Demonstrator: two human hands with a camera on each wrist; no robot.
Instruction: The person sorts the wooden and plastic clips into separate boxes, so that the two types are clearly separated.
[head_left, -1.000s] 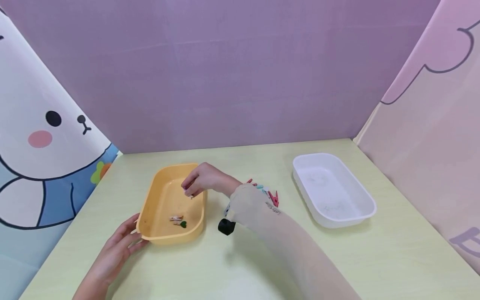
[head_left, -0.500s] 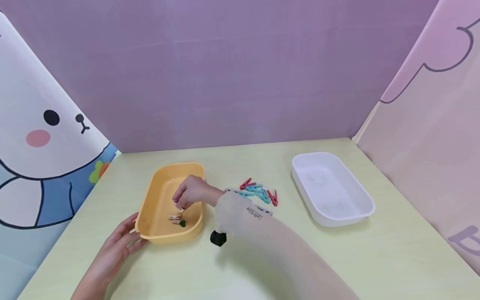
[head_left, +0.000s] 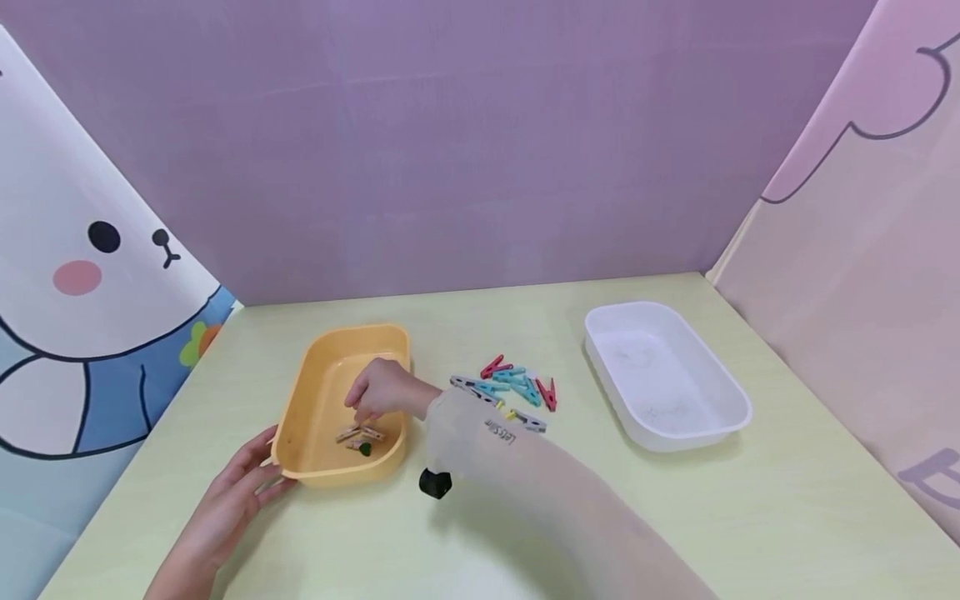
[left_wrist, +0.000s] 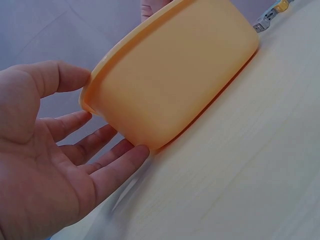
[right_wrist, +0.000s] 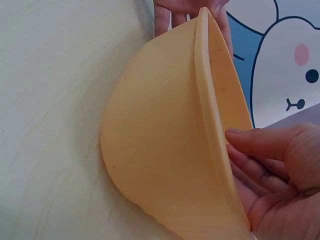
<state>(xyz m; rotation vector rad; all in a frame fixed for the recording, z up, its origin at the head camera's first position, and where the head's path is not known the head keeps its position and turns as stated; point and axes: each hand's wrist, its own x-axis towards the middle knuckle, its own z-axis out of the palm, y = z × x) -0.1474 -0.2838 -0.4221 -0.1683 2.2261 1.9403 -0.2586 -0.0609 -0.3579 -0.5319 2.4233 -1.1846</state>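
The left hand (head_left: 243, 483) rests at the near left corner of a yellow plastic basin (head_left: 341, 479). In the left wrist view its thumb touches the rim and its fairly straight fingers (left_wrist: 120, 172) lie against the outer wall. Inside the basin, the right hand (head_left: 382, 390) hangs low with loosely bent fingers, the fingertips right over small wooden clothespins (head_left: 372, 432). One clothespin near them bears a dark green heart (head_left: 365, 449). In the right wrist view the thumb (right_wrist: 255, 142) is apart from the fingers, whose tips are hidden behind the basin's rim.
Right of the basin, several plastic clothespins lie on the table: red (head_left: 550, 395), teal (head_left: 527, 390) and grey (head_left: 529, 422). A white basin (head_left: 742, 425) stands farther right. A purple wall (head_left: 480, 167) bounds the table's back, with printed panels at both sides.
The right hand has moved down and slightly left inside the yellow basin. The small clothespin it held now lies beside the others there. The left hand stays in place.
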